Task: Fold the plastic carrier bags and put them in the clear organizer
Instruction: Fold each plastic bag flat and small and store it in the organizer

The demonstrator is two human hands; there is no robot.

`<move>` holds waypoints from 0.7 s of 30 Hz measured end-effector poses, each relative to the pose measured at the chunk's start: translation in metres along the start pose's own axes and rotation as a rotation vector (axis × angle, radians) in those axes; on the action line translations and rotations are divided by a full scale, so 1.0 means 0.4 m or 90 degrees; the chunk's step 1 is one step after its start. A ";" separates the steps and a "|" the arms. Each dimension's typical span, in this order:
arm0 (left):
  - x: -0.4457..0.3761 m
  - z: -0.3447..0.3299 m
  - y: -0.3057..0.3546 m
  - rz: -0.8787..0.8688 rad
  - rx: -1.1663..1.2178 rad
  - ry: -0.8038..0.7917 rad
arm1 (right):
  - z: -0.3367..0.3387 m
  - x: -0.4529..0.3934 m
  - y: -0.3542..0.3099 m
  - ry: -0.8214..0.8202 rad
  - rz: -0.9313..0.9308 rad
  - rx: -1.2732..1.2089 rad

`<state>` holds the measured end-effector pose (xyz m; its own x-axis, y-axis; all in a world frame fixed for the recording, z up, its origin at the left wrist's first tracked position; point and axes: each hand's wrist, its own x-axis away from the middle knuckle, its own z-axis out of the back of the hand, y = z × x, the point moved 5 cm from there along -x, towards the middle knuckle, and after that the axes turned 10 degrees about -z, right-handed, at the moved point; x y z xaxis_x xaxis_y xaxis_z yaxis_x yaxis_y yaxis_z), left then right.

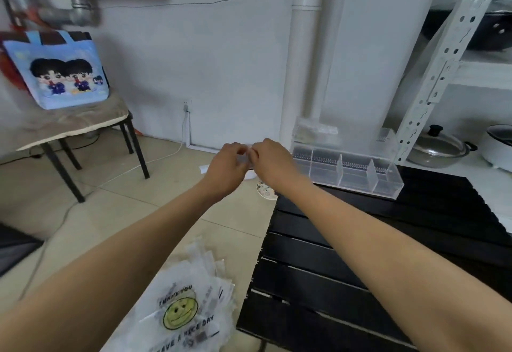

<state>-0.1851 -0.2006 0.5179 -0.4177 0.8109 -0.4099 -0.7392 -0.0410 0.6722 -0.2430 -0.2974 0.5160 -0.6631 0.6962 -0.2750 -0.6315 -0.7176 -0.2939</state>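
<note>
1. Both arms reach out at full stretch over the tiled floor, just past the left edge of the black slatted table.
2. The left hand and the right hand meet in the air, knuckles nearly touching, fingers curled inward toward each other.
3. Between the fingertips sits something small, pale and see-through; it is blurred, so whether it is a folded bag cannot be told, though both hands appear to pinch it.
4. One clear organizer stands at the far edge of the table, just beside the right hand. Dividers split it into four compartments along its length, and its lid stands raised behind.
5. One heap of plastic carrier bags lies at the bottom of the view, left of the table's near corner, under the left forearm. The top bag shows a yellow smiley and "THANK YOU"; the number of bags in the heap cannot be counted.
6. The table top between the organizer and the near edge is bare slats.
7. One chair with one blue cartoon tote stands well apart at the left wall.
8. One small patterned dish lies on the floor near the table's far corner.
9. One lidded pot sits on the white shelving at right.
</note>
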 end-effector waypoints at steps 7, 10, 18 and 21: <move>0.238 0.138 -0.183 0.171 -0.034 -0.004 | -0.160 0.144 -0.246 -0.164 0.032 -0.077; 0.342 0.183 -0.273 0.249 -0.023 -0.011 | -0.265 0.191 -0.332 -0.253 0.018 -0.097; 0.560 0.192 -0.547 0.531 0.077 -0.026 | -0.610 0.273 -0.435 -0.544 -0.009 -0.042; 0.609 0.164 -0.656 0.592 0.082 -0.021 | -0.730 0.284 -0.426 -0.595 -0.015 -0.004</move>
<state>-0.0581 0.0458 0.2821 -0.7945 0.5012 0.3430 -0.0505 -0.6173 0.7851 -0.0934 -0.0899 0.2677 -0.7058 0.4094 0.5781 -0.6489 -0.7009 -0.2960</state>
